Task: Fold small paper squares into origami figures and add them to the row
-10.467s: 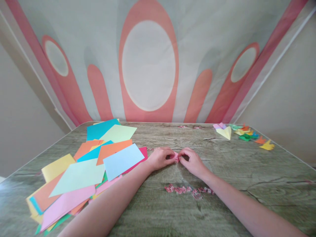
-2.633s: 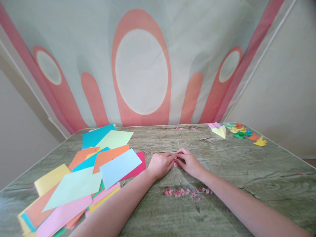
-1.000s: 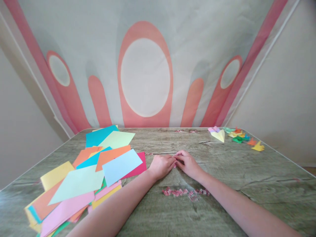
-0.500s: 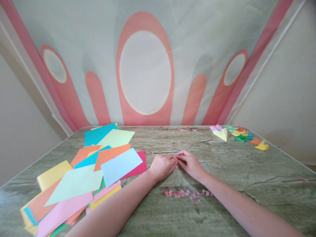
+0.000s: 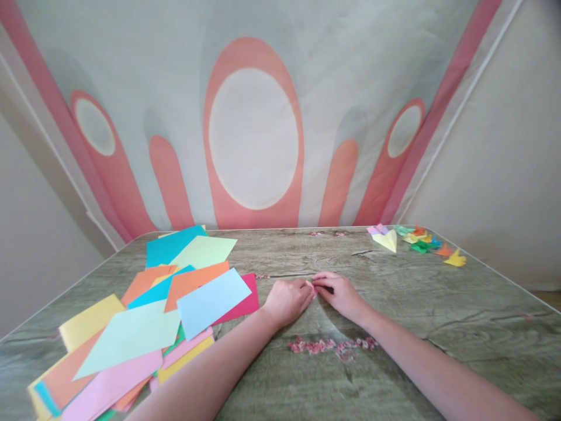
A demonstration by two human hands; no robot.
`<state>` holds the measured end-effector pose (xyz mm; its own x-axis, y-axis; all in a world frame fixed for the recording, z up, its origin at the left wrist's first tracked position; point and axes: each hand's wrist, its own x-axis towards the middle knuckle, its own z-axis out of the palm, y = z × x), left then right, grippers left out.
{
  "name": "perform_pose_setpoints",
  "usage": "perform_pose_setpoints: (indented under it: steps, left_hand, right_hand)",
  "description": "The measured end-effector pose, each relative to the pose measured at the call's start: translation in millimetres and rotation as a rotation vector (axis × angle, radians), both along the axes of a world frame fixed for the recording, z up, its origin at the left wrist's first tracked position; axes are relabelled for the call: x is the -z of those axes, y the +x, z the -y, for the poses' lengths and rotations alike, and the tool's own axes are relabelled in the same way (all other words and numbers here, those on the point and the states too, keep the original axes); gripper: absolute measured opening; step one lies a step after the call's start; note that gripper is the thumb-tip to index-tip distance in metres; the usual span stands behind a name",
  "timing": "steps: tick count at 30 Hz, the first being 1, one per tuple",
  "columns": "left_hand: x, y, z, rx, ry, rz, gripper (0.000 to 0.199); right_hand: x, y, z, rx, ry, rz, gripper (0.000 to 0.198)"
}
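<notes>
Between my two hands, at the middle of the table, is a small piece of folded pink paper (image 5: 311, 287), mostly hidden by fingers. My left hand (image 5: 287, 299) is closed on its left side, knuckles up. From the right, my right hand (image 5: 339, 293) pinches the same paper between thumb and fingers. The fingertips of both hands nearly meet there. The paper's exact shape is too small and covered to make out.
Loose coloured sheets (image 5: 131, 330) overlap in a heap at the left. Small folded paper figures (image 5: 423, 245) and a pale yellow folded paper (image 5: 386, 241) lie at the back right. The wood-patterned table (image 5: 263, 380) carries floral print. A patterned cloth (image 5: 249, 134) hangs behind.
More of the pink paper shows between my fingers now. Both hands stay at the same spot, with only slight finger movement. The view has tilted up a little.
</notes>
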<state>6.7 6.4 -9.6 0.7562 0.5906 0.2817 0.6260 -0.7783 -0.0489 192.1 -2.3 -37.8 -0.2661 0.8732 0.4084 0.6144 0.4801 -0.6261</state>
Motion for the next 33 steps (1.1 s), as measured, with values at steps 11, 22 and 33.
perform_pose_setpoints:
  steps: [11,22,33]
  left_hand:
    - [-13.1,-1,6,0.002,-0.08,-0.066,0.039]
    - [-8.2,-9,-8,0.09,-0.196,0.118,0.03]
    - [-7.9,-10,-12,0.126,-0.185,0.069,0.024]
  right_hand:
    - [-3,1,4,-0.03,0.029,0.069,0.026]
    - [-6,2,10,-0.126,0.199,0.321,0.04]
    - [-10,-1,12,-0.11,0.256,0.446,0.027]
